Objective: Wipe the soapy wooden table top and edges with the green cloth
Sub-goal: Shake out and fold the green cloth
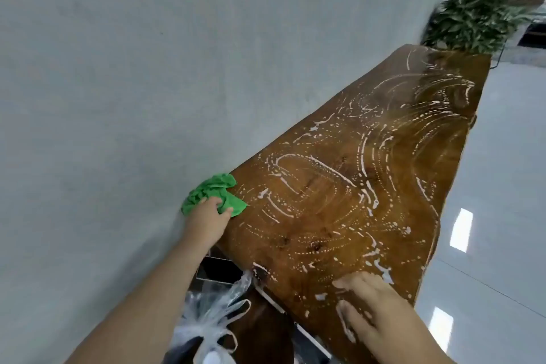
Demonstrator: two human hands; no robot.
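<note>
The left hand (206, 217) grips the crumpled green cloth (213, 190), fingers curled into it, at the table's (322, 204) edge beside the grey wall (118, 68). Below that hand, between the two forearms, hangs a clear plastic bag (214, 312). White soap streaks and dots swirl across the wooden top from the cloth onward. The right hand (372, 307) lies flat on the wet wood, fingers straight and spread. Far beyond it, a leafy plant (478, 21) stands at the table's end.
</note>
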